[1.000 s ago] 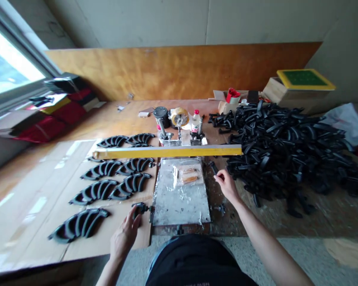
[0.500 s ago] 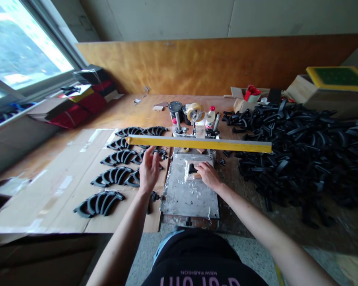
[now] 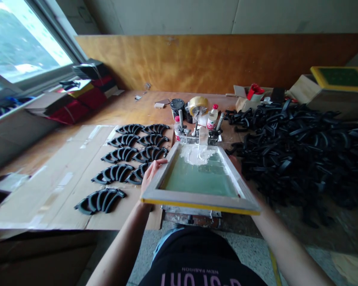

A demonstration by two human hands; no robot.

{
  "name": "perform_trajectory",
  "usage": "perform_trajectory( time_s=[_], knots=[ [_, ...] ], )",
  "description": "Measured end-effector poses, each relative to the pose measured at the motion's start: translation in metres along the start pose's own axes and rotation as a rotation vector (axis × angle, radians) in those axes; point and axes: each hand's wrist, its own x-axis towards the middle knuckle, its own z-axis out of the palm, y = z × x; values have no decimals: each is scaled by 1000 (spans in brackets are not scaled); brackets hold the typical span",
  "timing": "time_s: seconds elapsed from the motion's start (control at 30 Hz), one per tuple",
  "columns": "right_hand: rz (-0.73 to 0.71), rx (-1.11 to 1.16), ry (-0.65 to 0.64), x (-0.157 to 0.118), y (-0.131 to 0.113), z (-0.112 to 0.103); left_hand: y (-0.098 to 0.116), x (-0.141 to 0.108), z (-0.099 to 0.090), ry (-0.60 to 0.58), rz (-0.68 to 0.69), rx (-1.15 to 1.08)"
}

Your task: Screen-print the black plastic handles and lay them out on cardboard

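A screen printing frame (image 3: 193, 197) with a green mesh lies lowered over the metal plate (image 3: 193, 210), tilted a little toward me. My left hand (image 3: 150, 174) is at the frame's left side, its fingers closed against the edge. On the right side my right hand (image 3: 235, 162) is mostly hidden by the frame, so its fingers do not show. A pale squeegee (image 3: 203, 137) stands at the far end of the mesh in a patch of white ink (image 3: 193, 156). Whatever lies on the plate under the frame is hidden.
Rows of curved black handles (image 3: 100, 201) lie on cardboard (image 3: 53, 190) to the left. A big heap of black parts (image 3: 292, 155) fills the right. Behind the frame stand bottles (image 3: 212, 117), a tape roll (image 3: 198, 105) and a dark jar (image 3: 178, 109).
The raised frame has swung down toward me and covers the plate. My left hand has come to its left side. My right hand has left the black part on the plate and moved right.
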Motion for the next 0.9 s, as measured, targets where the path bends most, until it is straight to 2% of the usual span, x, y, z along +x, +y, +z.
perform_trajectory(
  time_s=[0.07, 0.1, 0.2, 0.3, 0.37, 0.43, 0.5, 0.63, 0.73, 0.8, 0.9],
  knots=[
    [93, -4, 56, 16, 4, -13, -19, -11, -7, -79, -144, 59],
    [83, -1, 91, 25, 0, -16, -30, -15, -9, -111, -202, 71],
    [-94, 12, 124, 53, -31, -14, -69, -18, -7, -167, -318, 49],
    [-276, -33, -42, 73, -63, 1, -102, -14, -3, -171, -328, 84],
    [-285, -83, -183, 77, -74, 12, -115, -12, -1, -161, -315, 117],
    [-251, -130, -279, 71, -81, 20, -122, -10, -1, -150, -306, 140],
    [-263, -148, -320, 57, -86, 23, -126, -10, -3, -140, -302, 159],
    [-530, -47, -403, 22, -92, 7, -130, -12, -4, -135, -305, 182],
    [-719, 73, -501, 13, -91, -10, -130, -12, -3, -122, -316, 193],
    [-731, 128, -542, 17, -89, -14, -129, -12, -3, -108, -311, 183],
    [-610, 133, -451, 20, -88, -9, -124, -12, -3, -93, -308, 158]
  ],
)
